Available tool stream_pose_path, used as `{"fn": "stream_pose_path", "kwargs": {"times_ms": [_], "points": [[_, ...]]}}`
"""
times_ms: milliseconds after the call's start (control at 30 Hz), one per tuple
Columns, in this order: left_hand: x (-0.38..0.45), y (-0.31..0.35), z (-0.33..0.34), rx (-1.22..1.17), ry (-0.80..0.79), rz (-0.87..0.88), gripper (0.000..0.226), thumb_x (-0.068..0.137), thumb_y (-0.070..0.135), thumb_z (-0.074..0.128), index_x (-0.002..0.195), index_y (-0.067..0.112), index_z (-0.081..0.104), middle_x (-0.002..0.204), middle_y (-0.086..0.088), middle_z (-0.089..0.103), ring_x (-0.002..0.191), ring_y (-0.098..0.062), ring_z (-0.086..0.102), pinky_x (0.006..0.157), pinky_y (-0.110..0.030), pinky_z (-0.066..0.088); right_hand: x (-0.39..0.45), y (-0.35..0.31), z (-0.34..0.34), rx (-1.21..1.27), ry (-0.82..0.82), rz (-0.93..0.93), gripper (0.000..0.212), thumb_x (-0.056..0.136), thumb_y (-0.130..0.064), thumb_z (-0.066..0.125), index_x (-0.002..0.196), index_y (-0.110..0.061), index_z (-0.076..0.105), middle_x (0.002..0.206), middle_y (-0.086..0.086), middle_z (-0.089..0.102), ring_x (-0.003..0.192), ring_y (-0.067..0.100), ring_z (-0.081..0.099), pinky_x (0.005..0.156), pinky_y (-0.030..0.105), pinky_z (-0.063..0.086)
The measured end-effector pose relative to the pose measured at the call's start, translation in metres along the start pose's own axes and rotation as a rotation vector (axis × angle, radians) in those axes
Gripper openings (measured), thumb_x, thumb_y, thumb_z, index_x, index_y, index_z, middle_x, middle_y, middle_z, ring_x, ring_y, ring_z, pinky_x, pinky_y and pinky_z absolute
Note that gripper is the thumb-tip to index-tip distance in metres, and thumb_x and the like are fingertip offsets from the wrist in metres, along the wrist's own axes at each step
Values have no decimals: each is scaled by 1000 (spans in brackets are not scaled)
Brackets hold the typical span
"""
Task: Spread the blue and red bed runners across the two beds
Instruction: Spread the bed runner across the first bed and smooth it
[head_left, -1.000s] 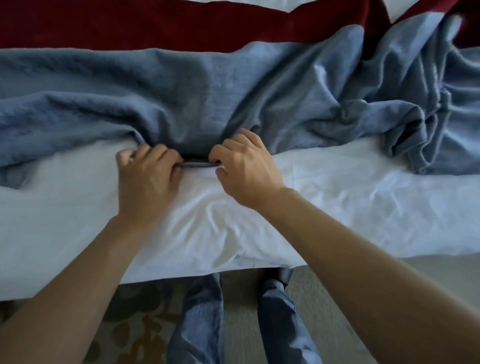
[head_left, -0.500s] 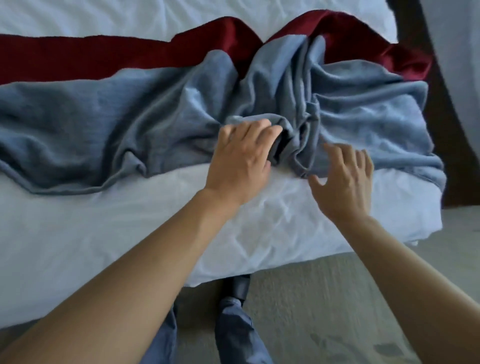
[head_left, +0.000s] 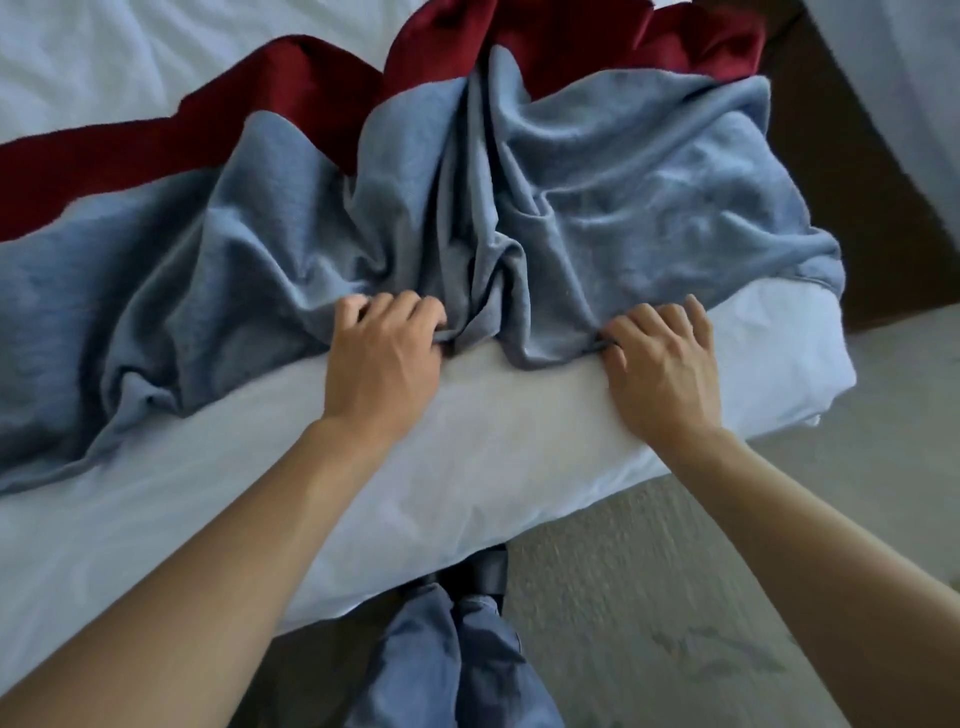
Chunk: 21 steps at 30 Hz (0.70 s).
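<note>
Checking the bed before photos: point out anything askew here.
The blue runner is bunched into deep folds near the bed's corner, not flat. The red runner behind it is rumpled too. The left hand and right hand both grip the blue edge.

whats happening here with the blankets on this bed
A person stands at the foot of a white-sheeted bed, working on a blue bed runner. The left hand and right hand each have a grip on its near edge. The runner lies bunched in deep folds between and above the hands, not yet flat. A red bed runner lies crumpled behind it.
</note>
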<state>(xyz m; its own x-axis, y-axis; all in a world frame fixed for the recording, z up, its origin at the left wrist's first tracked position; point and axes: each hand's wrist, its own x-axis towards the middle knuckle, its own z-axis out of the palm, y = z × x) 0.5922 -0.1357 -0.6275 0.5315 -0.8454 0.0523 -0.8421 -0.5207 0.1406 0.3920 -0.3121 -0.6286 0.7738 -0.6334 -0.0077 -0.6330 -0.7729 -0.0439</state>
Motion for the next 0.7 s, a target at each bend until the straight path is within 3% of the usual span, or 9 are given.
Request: {"fn": "stream_pose_path", "kwargs": {"times_ms": [267,467,533,700], "points": [[34,59,-15,-201,32,138,40,68,18,55,109,20,58,106,1,55,97,-24,53,88,-38,33,14,8,-8,75,16,-29,18,80,-9,63,96,-16,68,91,2,63,93,28,57,117,49,26],[61,144,13,-90,-161,360,24,83,34,56,104,23,57,102,1,56,97,-24,51,91,-38,34,23,63,-1,101,-16,-92,11,80,-7,62,87,-14,67,83,4,58,85,30,57,111,50,34],[71,164,29,-37,-179,342,11,94,29,48,99,23,57,97,1,57,94,-24,52,90,-38,34,28,84,4,79,15,-126,11,82,-7,59,85,-15,67,80,2,58,82,28,56,112,49,34],[110,229,44,-98,-143,245,16,94,17,49,86,24,62,85,3,63,86,-23,58,86,-37,37,38,146,3,53,24,-54,11,82,-6,62,83,-15,68,77,3,60,83,29,57,115,47,30]]}}
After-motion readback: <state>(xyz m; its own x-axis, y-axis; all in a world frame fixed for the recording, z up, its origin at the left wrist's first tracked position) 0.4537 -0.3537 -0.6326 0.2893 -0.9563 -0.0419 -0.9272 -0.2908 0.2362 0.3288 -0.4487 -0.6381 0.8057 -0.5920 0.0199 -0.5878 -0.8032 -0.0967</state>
